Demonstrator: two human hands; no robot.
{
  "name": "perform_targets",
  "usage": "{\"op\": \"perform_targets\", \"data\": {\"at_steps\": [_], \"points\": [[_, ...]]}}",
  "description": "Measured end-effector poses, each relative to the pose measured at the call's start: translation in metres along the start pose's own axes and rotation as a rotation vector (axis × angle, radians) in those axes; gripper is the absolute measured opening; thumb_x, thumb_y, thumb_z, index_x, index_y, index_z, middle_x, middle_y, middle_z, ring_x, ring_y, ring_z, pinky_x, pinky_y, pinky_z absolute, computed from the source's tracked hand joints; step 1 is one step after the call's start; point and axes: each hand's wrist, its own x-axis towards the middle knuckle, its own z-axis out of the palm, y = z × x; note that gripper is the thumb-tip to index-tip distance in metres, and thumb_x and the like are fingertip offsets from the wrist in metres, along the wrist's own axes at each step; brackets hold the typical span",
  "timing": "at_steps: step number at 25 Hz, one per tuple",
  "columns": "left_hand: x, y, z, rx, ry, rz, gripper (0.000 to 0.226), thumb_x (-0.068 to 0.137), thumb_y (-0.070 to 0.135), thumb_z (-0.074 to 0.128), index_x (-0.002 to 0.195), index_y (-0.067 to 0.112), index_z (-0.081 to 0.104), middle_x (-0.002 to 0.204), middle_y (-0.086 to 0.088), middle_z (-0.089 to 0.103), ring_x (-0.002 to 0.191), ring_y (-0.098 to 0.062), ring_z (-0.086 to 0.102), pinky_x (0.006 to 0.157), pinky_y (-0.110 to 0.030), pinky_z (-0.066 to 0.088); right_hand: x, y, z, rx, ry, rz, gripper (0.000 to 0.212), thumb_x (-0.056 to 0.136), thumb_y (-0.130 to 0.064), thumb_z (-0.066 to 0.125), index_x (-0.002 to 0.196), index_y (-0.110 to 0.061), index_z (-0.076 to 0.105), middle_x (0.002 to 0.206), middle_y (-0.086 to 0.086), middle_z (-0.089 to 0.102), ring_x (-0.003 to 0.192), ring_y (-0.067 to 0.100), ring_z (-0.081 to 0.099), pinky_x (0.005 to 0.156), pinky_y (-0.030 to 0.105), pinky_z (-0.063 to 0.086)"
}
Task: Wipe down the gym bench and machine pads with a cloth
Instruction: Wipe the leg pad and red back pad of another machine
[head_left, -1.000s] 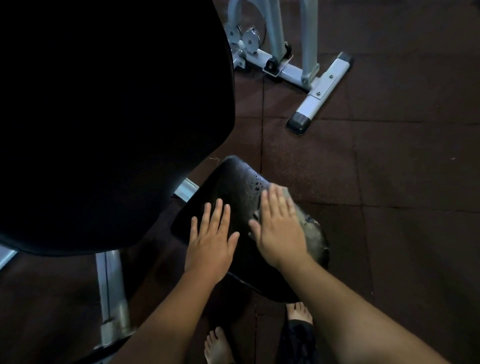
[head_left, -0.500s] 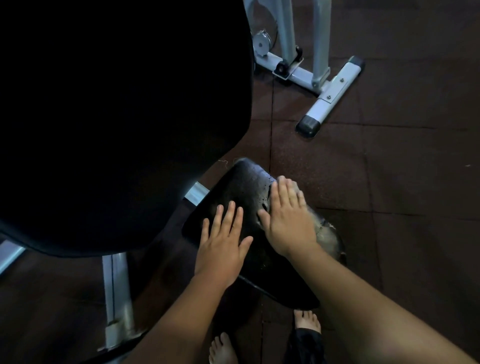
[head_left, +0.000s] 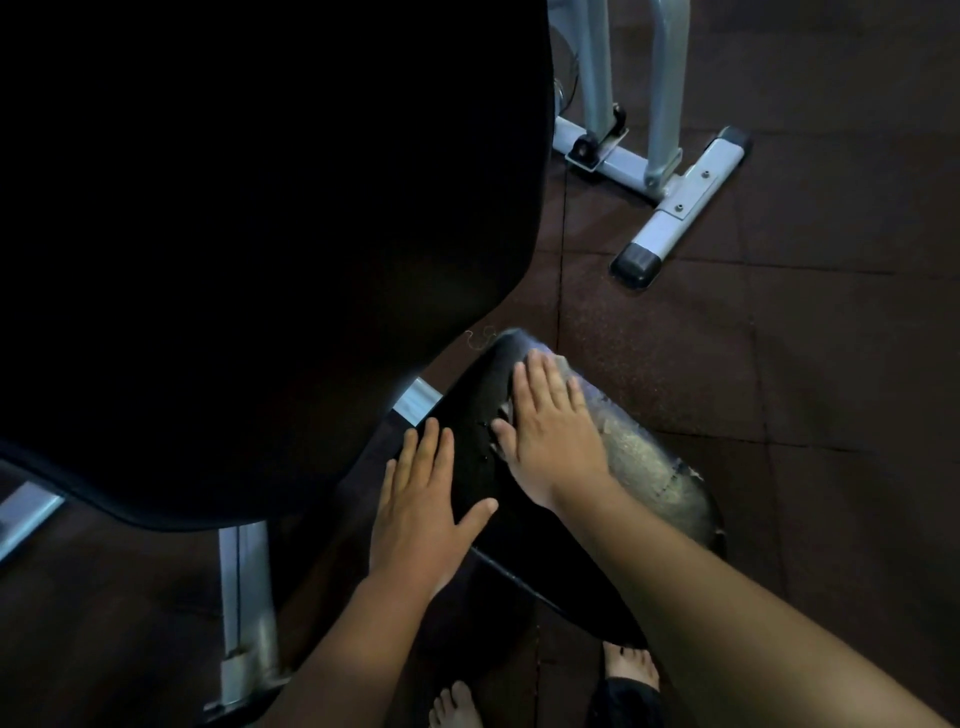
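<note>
Dim gym, dark rubber floor (head_left: 779, 364). Since half a second back: right hand (head_left: 550, 431) farther up the seat pad (head_left: 478, 467), now at its far end, dull wet streak behind it. Left hand (head_left: 421, 514) unmoved on the pad's left edge. Both flat, fingers straight, gripping nothing; right palm pressing the cloth (head_left: 563, 364) onto the pad. Cloth mostly hidden under that palm, only an edge showing past the fingertips. Big back pad (head_left: 260, 260) at left nearly black, detail lost. Grey machine frame (head_left: 670, 208) far right, cut off at top.

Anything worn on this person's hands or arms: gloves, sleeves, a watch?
None visible. Left hand and right hand are ungloved, with no rings or watch showing in the dim light; both forearms are sleeveless to the frame edge. Below: bare feet, a dark trouser leg.
</note>
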Motion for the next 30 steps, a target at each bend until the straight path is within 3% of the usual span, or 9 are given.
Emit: {"op": "perform_targets", "data": {"at_steps": [4, 10, 13, 16, 19, 22, 24, 27, 30], "points": [[0.001, -0.007, 0.004, -0.011, -0.008, 0.028, 0.099, 0.094, 0.076, 0.037, 0.162, 0.028, -0.017, 0.167, 0.011, -0.030, 0.152, -0.010, -0.032, 0.129, -0.040, -0.007, -0.043, 0.011, 0.008, -0.089, -0.063, -0.350, 0.074, 0.106, -0.057, 0.010, 0.164, -0.014, -0.002, 0.171, 0.005, -0.017, 0.156, 0.021, -0.023, 0.128, 0.045, -0.002], [0.002, -0.004, 0.008, 0.003, -0.001, 0.018, 0.100, 0.094, 0.077, 0.033, 0.160, 0.027, -0.022, 0.166, 0.009, -0.032, 0.151, -0.012, -0.034, 0.127, -0.040, -0.012, 0.050, 0.015, -0.020, 0.015, -0.006, -0.017, 0.074, 0.106, -0.056, 0.015, 0.165, -0.014, 0.000, 0.172, 0.007, -0.010, 0.159, 0.023, -0.013, 0.129, 0.043, -0.002], [0.002, -0.006, 0.010, -0.020, -0.016, 0.009, 0.101, 0.094, 0.076, 0.037, 0.161, 0.026, -0.019, 0.167, 0.010, -0.031, 0.151, -0.010, -0.035, 0.129, -0.042, -0.009, 0.038, -0.037, -0.009, -0.018, -0.010, -0.175, 0.070, 0.107, -0.054, 0.014, 0.165, -0.014, 0.002, 0.172, 0.007, -0.007, 0.158, 0.025, -0.014, 0.129, 0.045, -0.005], [0.002, -0.009, 0.009, -0.038, 0.001, 0.023, 0.101, 0.092, 0.077, 0.037, 0.162, 0.026, -0.016, 0.167, 0.011, -0.030, 0.151, -0.009, -0.034, 0.128, -0.041, -0.010, 0.004, -0.010, -0.007, -0.077, -0.055, -0.389, 0.068, 0.108, -0.054, 0.012, 0.165, -0.020, -0.002, 0.171, 0.001, -0.013, 0.157, 0.019, -0.019, 0.128, 0.043, -0.007], [0.002, -0.007, 0.011, -0.030, 0.010, 0.030, 0.100, 0.093, 0.078, 0.033, 0.160, 0.028, -0.022, 0.167, 0.011, -0.031, 0.151, -0.010, -0.035, 0.125, -0.038, -0.015, 0.031, 0.030, -0.018, -0.065, -0.058, -0.225, 0.069, 0.108, -0.054, 0.016, 0.165, -0.020, -0.002, 0.171, 0.000, -0.015, 0.157, 0.018, -0.019, 0.130, 0.045, 0.000], [0.002, -0.008, 0.012, -0.019, 0.012, 0.022, 0.100, 0.093, 0.078, 0.033, 0.160, 0.028, -0.022, 0.167, 0.011, -0.031, 0.151, -0.009, -0.034, 0.124, -0.037, -0.016, 0.043, -0.002, -0.014, 0.000, 0.033, -0.070, 0.069, 0.108, -0.052, 0.015, 0.165, -0.016, 0.000, 0.172, 0.005, -0.012, 0.157, 0.021, -0.017, 0.129, 0.044, -0.003], [0.001, -0.010, 0.012, -0.041, 0.008, 0.029, 0.101, 0.092, 0.079, 0.035, 0.161, 0.028, -0.018, 0.167, 0.012, -0.030, 0.151, -0.008, -0.034, 0.125, -0.037, -0.015, 0.006, -0.017, -0.001, -0.036, -0.003, -0.200, 0.069, 0.108, -0.053, 0.012, 0.164, -0.016, 0.000, 0.171, 0.005, -0.015, 0.157, 0.022, -0.020, 0.129, 0.044, -0.004], [0.001, -0.011, 0.011, -0.060, 0.008, 0.040, 0.101, 0.091, 0.079, 0.036, 0.162, 0.028, -0.016, 0.168, 0.012, -0.028, 0.152, -0.008, -0.032, 0.127, -0.038, -0.012, -0.073, 0.042, 0.010, -0.071, -0.013, -0.329, 0.070, 0.107, -0.058, 0.013, 0.165, -0.020, 0.004, 0.172, 0.000, -0.009, 0.159, 0.018, -0.012, 0.129, 0.043, 0.003], [0.000, -0.006, 0.011, -0.068, 0.019, 0.030, 0.101, 0.092, 0.078, 0.035, 0.162, 0.027, -0.016, 0.168, 0.010, -0.027, 0.153, -0.011, -0.030, 0.125, -0.038, -0.014, -0.091, 0.100, 0.007, -0.063, 0.024, -0.038, 0.073, 0.105, -0.060, 0.013, 0.165, -0.019, 0.013, 0.173, 0.000, -0.002, 0.159, 0.016, -0.008, 0.129, 0.045, 0.010]]}}
